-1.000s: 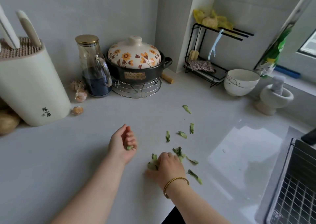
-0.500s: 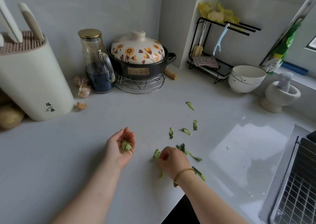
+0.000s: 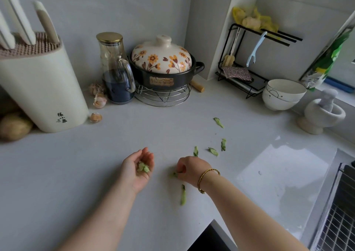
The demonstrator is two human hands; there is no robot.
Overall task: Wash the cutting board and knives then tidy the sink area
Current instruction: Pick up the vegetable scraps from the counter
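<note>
Shifted forward since half a second ago, the person's right hand (image 3: 190, 169) now covers the cluster of scraps that then showed beyond its knuckles. It wears a thin gold bracelet (image 3: 208, 179), and its curled fingers pinch a small dark green vegetable scrap (image 3: 173, 174) against the pale grey stone counter (image 3: 76, 164). The left hand (image 3: 137, 171) lies palm up just beside it, its fingers cupped round a little heap of pale green vegetable trimmings (image 3: 143, 167).

A long green peel strip (image 3: 183, 195) lies on the counter below the right wrist. Four loose green leaf pieces (image 3: 212, 151) are scattered beyond the right hand.

The cream-handled knives (image 3: 47, 22) stand blade-down in a tall cream plastic knife block (image 3: 42, 89) at far left, well apart from both hands. The steel sink with its wire rack (image 3: 338, 212) shows at the lower right edge.

Along the tiled wall stand a glass jug of dark liquid with a gold lid (image 3: 117, 74) and a black clay pot with a flower-painted lid (image 3: 163, 66) on a wire trivet. Two stacked white bowls (image 3: 282, 95) and a white stone mortar with pestle (image 3: 322, 114) sit at right.
</note>
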